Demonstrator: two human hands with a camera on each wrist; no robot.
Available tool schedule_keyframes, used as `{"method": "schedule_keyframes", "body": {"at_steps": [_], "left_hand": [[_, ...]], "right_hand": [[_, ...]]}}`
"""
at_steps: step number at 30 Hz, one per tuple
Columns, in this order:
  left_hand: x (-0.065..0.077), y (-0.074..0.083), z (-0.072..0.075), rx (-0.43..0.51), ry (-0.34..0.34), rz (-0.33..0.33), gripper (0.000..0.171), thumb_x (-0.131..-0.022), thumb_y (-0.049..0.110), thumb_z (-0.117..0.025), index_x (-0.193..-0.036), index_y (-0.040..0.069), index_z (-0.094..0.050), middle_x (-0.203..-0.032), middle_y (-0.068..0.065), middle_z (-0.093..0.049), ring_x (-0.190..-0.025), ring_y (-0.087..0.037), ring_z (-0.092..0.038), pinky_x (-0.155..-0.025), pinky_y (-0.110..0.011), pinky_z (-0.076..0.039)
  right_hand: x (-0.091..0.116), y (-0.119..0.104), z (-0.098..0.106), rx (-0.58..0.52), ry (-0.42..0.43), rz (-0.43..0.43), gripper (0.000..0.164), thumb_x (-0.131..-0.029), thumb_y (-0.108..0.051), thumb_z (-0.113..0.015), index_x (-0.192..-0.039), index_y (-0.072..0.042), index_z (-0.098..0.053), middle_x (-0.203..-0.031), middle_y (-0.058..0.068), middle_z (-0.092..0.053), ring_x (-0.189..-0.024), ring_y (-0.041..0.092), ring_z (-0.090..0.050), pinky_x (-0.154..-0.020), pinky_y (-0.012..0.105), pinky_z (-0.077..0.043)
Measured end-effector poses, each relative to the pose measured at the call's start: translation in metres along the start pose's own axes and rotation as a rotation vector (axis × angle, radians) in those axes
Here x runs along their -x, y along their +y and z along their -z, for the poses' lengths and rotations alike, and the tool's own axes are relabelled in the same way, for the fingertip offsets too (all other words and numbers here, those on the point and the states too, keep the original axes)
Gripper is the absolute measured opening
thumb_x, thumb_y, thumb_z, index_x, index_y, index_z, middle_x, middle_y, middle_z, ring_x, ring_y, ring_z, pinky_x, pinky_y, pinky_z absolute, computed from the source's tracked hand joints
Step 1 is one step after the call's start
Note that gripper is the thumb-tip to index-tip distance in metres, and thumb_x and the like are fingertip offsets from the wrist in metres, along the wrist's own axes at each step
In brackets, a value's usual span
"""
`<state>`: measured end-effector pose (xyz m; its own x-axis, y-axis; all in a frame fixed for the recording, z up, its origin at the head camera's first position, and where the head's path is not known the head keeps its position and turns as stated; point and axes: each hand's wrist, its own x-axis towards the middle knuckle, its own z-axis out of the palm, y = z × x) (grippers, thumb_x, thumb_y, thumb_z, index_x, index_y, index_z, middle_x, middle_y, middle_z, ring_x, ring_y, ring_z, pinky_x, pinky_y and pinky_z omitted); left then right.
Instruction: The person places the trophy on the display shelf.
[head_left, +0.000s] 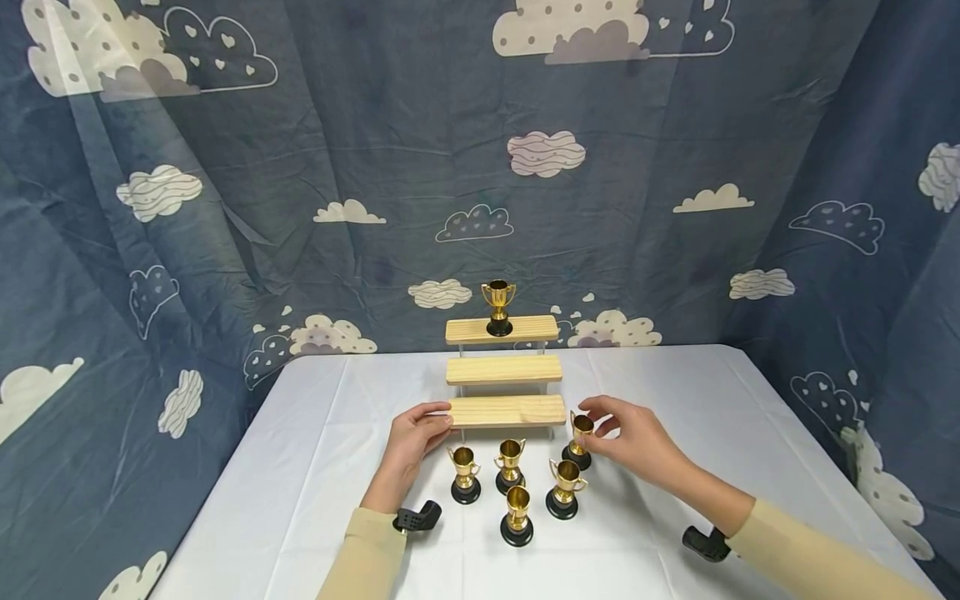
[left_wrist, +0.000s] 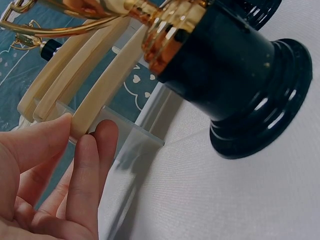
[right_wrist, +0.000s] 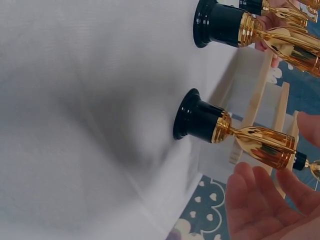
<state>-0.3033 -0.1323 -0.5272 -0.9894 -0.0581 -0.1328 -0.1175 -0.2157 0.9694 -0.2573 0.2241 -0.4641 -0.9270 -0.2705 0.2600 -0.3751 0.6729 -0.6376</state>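
Observation:
My left hand (head_left: 411, 442) pinches the left end of the lowest wooden shelf (head_left: 507, 410) on a three-tier stand; the left wrist view shows thumb and fingers on its edge (left_wrist: 82, 120). My right hand (head_left: 632, 435) is around the cup of a small gold trophy (head_left: 582, 427) with a black base, beside the stand's right end. In the right wrist view, thumb and fingers lie on either side of this trophy (right_wrist: 260, 144), with a gap at the thumb. Another trophy (head_left: 498, 302) stands upright on the top shelf (head_left: 536, 328).
Several more gold trophies stand in front of the stand, including a left one (head_left: 465, 475), a middle one (head_left: 510, 463), a front one (head_left: 517, 517) and a right one (head_left: 566, 488). White cloth covers the table (head_left: 322, 483). Behind hangs a blue cloud-patterned curtain (head_left: 390, 133).

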Motion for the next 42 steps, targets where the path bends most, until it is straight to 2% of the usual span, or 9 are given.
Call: {"method": "schedule_keyframes", "body": {"at_steps": [5, 10, 15, 30, 42], "left_hand": [[-0.001, -0.001, 0.0, 0.004, -0.004, -0.007, 0.031, -0.085, -0.004, -0.076, -0.116, -0.001, -0.071, -0.094, -0.014, -0.074, -0.087, -0.022, -0.073, -0.085, -0.034, -0.06], [-0.001, -0.001, 0.001, 0.003, -0.006, -0.008, 0.032, -0.085, -0.004, -0.076, -0.116, -0.002, -0.071, -0.093, -0.013, -0.074, -0.086, -0.023, -0.074, -0.084, -0.032, -0.061], [-0.001, -0.001, 0.001, -0.002, -0.002, -0.002, 0.032, -0.085, -0.003, -0.076, -0.116, -0.001, -0.071, -0.094, -0.013, -0.074, -0.086, -0.021, -0.074, -0.082, -0.03, -0.061], [-0.001, -0.001, 0.0, 0.005, -0.01, 0.002, 0.032, -0.085, -0.003, -0.076, -0.117, -0.001, -0.071, -0.093, -0.012, -0.074, -0.086, -0.022, -0.074, -0.083, -0.03, -0.061], [-0.002, -0.002, 0.003, 0.007, -0.021, 0.01, 0.036, -0.086, 0.001, -0.078, -0.12, -0.003, -0.069, -0.094, -0.012, -0.075, -0.086, -0.024, -0.074, -0.081, -0.029, -0.061]], "right_hand": [[0.002, 0.001, -0.003, -0.003, 0.004, -0.03, 0.047, -0.081, -0.028, -0.085, -0.123, -0.014, -0.067, -0.106, -0.003, -0.071, -0.081, 0.011, -0.067, -0.072, 0.033, -0.055], [0.002, 0.001, -0.006, -0.005, 0.006, -0.058, 0.046, -0.082, -0.026, -0.085, -0.122, -0.012, -0.068, -0.106, -0.002, -0.071, -0.081, 0.012, -0.066, -0.072, 0.033, -0.055], [0.001, 0.004, -0.009, 0.004, 0.022, -0.071, 0.042, -0.081, -0.025, -0.085, -0.119, -0.015, -0.069, -0.105, -0.003, -0.071, -0.08, 0.012, -0.066, -0.071, 0.033, -0.055], [0.001, 0.009, -0.016, 0.015, 0.075, -0.106, 0.041, -0.08, -0.04, -0.086, -0.111, -0.019, -0.069, -0.102, -0.005, -0.07, -0.081, 0.013, -0.067, -0.072, 0.034, -0.054], [0.0, 0.009, -0.02, 0.017, 0.118, -0.107, 0.036, -0.079, -0.036, -0.087, -0.101, -0.018, -0.065, -0.092, -0.004, -0.069, -0.078, 0.016, -0.066, -0.069, 0.034, -0.053]]}}
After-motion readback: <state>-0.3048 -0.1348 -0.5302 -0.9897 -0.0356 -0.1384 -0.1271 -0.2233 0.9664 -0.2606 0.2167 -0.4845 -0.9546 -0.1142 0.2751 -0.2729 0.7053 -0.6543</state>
